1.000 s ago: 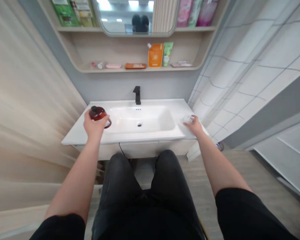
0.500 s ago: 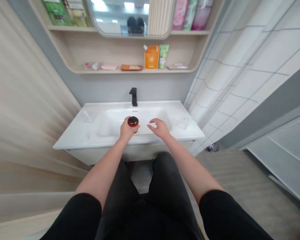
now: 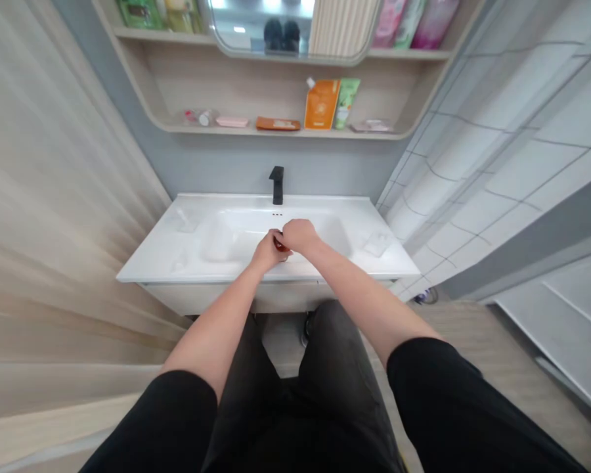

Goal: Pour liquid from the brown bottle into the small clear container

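Over the near side of the basin (image 3: 229, 240), the left hand (image 3: 264, 253) wraps its fingers around a brown-red bottle (image 3: 279, 246); the right hand (image 3: 298, 234) covers its top, those fingers' grip hidden. The white table's (image 3: 396, 261) edge runs just nearer. Far off, an orange pouch (image 3: 321, 106) bears print too small to read.
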{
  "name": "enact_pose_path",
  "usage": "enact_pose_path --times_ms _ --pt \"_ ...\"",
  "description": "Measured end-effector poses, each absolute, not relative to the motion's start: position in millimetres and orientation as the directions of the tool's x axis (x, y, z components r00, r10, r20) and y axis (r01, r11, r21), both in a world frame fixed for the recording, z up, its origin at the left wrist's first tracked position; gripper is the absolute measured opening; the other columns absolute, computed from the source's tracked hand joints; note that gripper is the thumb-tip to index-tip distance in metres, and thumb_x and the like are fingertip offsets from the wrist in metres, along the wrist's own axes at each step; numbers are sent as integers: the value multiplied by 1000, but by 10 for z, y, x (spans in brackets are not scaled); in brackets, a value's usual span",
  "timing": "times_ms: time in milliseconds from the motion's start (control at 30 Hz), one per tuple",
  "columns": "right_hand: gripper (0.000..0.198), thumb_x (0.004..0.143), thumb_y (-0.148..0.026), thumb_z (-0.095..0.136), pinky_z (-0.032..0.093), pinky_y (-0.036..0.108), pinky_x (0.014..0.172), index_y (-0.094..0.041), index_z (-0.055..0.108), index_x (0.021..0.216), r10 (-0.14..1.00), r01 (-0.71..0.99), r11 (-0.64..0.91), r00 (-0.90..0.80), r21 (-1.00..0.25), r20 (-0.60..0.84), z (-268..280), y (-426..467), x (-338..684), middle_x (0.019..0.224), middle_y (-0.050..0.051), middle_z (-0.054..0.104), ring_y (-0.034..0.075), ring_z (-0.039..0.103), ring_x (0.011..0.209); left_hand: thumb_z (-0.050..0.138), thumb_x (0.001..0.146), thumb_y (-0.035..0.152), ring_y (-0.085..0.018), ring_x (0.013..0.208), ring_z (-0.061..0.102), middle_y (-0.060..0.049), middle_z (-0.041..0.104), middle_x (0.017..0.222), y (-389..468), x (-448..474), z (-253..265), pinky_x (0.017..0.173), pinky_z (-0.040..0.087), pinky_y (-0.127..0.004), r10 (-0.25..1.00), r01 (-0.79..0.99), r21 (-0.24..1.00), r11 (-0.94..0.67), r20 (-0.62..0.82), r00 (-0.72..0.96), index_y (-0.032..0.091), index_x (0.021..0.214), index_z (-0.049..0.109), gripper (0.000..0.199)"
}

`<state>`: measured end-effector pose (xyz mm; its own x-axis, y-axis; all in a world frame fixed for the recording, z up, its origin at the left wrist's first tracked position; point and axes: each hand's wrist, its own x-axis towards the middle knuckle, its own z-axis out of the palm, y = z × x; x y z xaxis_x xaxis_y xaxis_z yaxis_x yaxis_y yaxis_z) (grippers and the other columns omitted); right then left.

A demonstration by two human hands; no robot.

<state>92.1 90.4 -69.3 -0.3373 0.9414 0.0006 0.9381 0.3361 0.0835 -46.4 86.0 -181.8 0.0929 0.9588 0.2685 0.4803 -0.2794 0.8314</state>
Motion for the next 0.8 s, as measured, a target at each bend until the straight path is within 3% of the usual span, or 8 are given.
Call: enact_pose_path --times_ms 200,300,467,533,633,700,800 --pt "38 112 -35 58 59 38 100 -12 76 135 853 851 522 -522 61 -15 -705 971 1057 138 22 79 34 77 124 100 69 29 -30 109 78 -10 82 122 944 -496 -1871 95 58 -40 974 545 810 -217 220 59 27 130 62 71" --pt "42 103 -26 70 58 36 95 -15 71 144 815 815 578 -579 24 17 -693 1017 1122 140 19 78 33 78 119 101 70 31 -31 112 78 -11 82 125 968 -504 -1892 95 59 -41 980 567 803 -182 195 38 25 134 62 76" --pt "42 110 -47 64 58 40 96 -11 80 126 857 859 513 -512 9 62 -712 1069 1103 119 22 83 36 78 113 100 72 31 -29 108 79 -9 82 121 976 -499 -1907 94 61 -40 975 546 811 -211 218 53 26 134 62 73" --pt "36 110 -40 63 56 40 99 -11 83 120 841 843 538 -537 0 59 -724 1077 1085 118 22 83 35 78 114 101 72 30 -29 107 80 -9 83 119 977 -494 -1897 93 60 -40 978 548 813 -197 201 53 25 134 62 73" --pt "36 99 -24 73 55 36 101 -16 80 134 788 786 615 -611 -55 71 -736 1076 1068 132 18 80 31 76 117 102 70 31 -33 112 79 -12 83 122 987 -490 -1886 94 59 -40 987 584 798 -150 156 41 24 136 61 78" --pt "40 98 -27 75 55 35 100 -15 79 136 797 795 603 -598 -67 88 -735 1070 1054 135 18 79 31 76 116 102 70 32 -33 115 79 -12 82 125 996 -490 -1891 95 59 -40 988 591 794 -145 152 38 25 138 60 80" --pt "34 106 -36 68 55 38 99 -10 84 121 843 844 536 -533 -31 77 -721 1063 1038 122 21 81 34 76 113 101 72 31 -30 113 79 -11 83 123 1004 -494 -1905 93 59 -38 984 576 800 -168 174 45 25 139 61 78"
